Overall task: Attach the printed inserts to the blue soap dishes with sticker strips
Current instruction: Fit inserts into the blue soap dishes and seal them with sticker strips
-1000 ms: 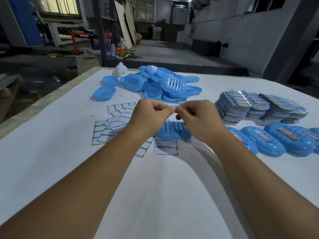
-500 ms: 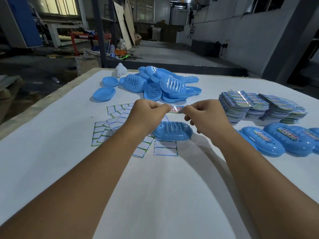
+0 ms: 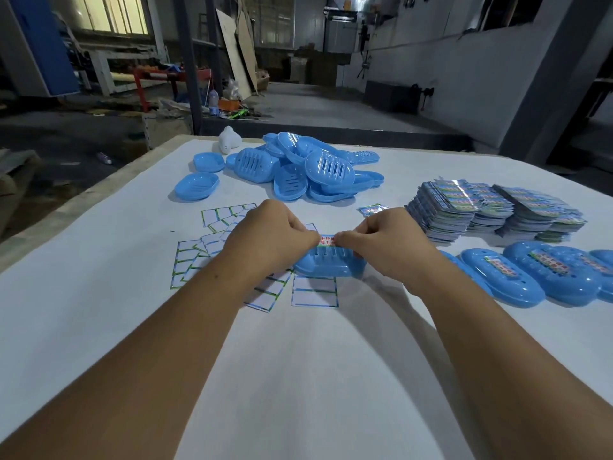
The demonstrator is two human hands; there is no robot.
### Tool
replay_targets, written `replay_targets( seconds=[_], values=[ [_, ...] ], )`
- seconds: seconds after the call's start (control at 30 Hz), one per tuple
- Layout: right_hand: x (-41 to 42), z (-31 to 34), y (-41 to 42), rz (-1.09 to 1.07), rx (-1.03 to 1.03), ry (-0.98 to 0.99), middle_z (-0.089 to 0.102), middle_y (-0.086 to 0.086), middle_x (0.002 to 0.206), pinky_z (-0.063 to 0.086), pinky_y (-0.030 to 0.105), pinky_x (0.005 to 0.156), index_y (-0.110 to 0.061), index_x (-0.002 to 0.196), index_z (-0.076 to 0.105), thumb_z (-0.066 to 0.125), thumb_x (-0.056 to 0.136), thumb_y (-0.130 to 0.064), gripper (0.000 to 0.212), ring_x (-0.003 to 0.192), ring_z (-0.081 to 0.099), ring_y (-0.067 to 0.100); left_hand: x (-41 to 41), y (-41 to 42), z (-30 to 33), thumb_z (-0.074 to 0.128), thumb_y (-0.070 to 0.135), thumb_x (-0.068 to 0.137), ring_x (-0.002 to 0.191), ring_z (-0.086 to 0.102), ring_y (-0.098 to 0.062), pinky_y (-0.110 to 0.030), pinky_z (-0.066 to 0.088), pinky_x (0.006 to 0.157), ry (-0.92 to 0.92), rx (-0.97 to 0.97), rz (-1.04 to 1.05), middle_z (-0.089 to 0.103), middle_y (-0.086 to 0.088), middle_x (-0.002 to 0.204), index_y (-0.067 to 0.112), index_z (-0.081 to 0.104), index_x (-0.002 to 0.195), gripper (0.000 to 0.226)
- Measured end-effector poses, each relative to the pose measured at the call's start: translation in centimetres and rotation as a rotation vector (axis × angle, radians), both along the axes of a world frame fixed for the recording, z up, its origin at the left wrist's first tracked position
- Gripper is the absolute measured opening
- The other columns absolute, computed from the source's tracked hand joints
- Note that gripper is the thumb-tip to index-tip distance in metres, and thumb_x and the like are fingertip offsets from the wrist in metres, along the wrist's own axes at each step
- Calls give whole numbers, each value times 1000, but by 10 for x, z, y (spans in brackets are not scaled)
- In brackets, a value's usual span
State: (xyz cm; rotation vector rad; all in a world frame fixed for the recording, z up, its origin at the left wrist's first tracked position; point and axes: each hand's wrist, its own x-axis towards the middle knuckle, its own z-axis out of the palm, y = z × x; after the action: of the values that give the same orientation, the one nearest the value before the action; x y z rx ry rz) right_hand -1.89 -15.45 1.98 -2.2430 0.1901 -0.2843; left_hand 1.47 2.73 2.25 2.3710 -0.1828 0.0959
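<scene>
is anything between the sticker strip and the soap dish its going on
Nothing visible. The left hand and right hand pinch the sticker strip by its ends, directly over the slotted soap dish.

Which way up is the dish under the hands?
Upside down. The dish lies domed side up on the table, drain slots on top, with both hands pinching the sticker over it.

Dim workshop interior. A grey concrete floor [image 3: 315, 104] is bounded by a grey plastered wall [image 3: 464, 71] at right. Daylit barred windows [image 3: 109, 11], a red metal-framed bench [image 3: 172, 78] and leaning brown boards [image 3: 238, 51] are seen behind.
</scene>
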Motion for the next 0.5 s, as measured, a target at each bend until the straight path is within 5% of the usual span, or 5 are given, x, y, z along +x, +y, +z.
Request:
replay_targets(
  seconds=[0.13, 0.27, 0.5],
  values=[
    [2, -3, 1, 2, -88, -6, 62, 16, 62, 36, 28, 51, -7, 61, 70, 80, 75, -38, 36, 44, 38, 12, -3, -1, 0, 69, 42, 73, 51, 65, -13, -24, 45, 45, -6, 93, -12, 67, 5, 54, 28, 75, 65, 17],
    [4, -4, 1, -16, -141, -6, 68, 8, 62, 39, 27, 48, -13, 55, 70, 79, 75, -38, 32, 44, 43, 9, -3, -3, -2, 71, 41, 75, 65, 68, -18, -32, 54, 61, -30, 142, -7, 65, 11, 53, 24, 76, 67, 19],
    [4, -4, 0, -26, -176, 11, 60, -10, 46, 37, 24, 48, -18, 54, 70, 80, 75, -39, 31, 47, 49, 7, -1, -6, -6, 72, 44, 76, 72, 65, -17, -29, 50, 61, -67, 186, -4, 67, 9, 63, 25, 74, 68, 21]
  ],
)
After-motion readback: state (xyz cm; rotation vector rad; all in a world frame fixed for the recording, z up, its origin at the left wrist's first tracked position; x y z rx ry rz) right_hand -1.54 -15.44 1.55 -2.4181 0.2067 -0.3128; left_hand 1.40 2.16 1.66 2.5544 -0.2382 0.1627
